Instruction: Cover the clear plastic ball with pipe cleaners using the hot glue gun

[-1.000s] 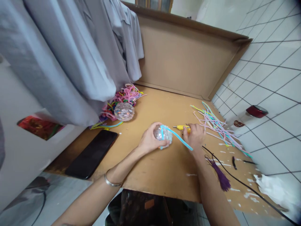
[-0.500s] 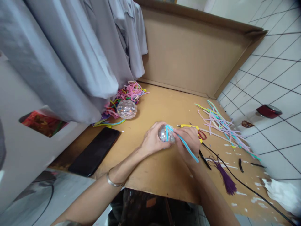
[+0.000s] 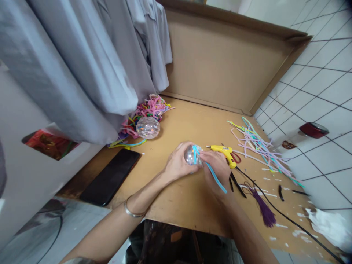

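Observation:
My left hand is wrapped around a small clear ball above the front of the table. A bright blue pipe cleaner runs over the ball's face in a bent strip, and its loose end trails down to the right. The fingers of my right hand pinch that pipe cleaner against the ball's right side. Just beyond my right hand lies a yellow glue gun, its nozzle pointing left. What lies beneath my right fingertips is hidden.
A larger clear ball sits by a heap of coloured pipe cleaners. A phone lies left. Right are loose pastel pipe cleaners, purple string, the glue gun's cord and a red-capped bottle. Cardboard stands behind.
My right hand has shifted slightly left and down along the ball, uncovering more of the glue gun. The pipe cleaner's loose end has moved left and down with it. My left hand is almost still.

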A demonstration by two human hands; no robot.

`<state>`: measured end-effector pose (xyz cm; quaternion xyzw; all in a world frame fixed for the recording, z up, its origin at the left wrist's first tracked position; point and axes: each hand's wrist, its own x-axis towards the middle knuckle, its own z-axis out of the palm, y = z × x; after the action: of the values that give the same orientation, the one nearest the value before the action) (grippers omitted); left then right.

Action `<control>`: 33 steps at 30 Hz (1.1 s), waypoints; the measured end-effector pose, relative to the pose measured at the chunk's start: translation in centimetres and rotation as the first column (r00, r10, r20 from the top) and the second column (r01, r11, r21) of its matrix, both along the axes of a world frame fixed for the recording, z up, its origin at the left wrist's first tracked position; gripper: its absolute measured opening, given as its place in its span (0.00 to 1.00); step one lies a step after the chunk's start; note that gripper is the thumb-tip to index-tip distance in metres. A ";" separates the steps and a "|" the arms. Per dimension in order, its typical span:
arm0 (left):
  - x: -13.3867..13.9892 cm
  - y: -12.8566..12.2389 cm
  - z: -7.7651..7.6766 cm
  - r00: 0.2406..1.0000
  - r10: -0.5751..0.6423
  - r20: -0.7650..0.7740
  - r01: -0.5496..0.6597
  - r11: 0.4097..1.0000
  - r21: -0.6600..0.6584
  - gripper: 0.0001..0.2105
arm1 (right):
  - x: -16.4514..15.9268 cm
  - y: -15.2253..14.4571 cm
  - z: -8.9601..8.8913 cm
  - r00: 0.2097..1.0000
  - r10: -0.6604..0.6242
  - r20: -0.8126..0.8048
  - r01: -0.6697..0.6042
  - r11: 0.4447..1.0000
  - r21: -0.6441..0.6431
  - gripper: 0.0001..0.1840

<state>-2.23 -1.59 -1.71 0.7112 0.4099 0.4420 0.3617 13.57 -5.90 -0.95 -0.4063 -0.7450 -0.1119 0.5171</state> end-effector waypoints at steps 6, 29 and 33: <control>0.0 0.2 -0.2 1.000 -0.001 0.017 0.002 1.000 -0.020 0.31 | 0.0 0.0 -0.2 0.999 0.008 -0.042 -0.008 1.000 -0.002 0.10; 0.0 0.2 -0.1 0.999 0.000 0.040 0.001 1.000 -0.018 0.30 | -0.6 -0.3 0.5 0.997 0.057 -0.045 -0.056 0.998 0.018 0.08; 0.0 0.2 -0.2 0.999 -0.001 0.050 0.001 1.000 -0.003 0.30 | -0.6 -0.4 0.8 0.997 0.079 -0.012 -0.079 0.997 0.017 0.09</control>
<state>-2.20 -1.41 -1.92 0.6996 0.4012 0.4588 0.3729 13.00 -6.29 -0.14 -0.3730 -0.7561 -0.0949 0.5293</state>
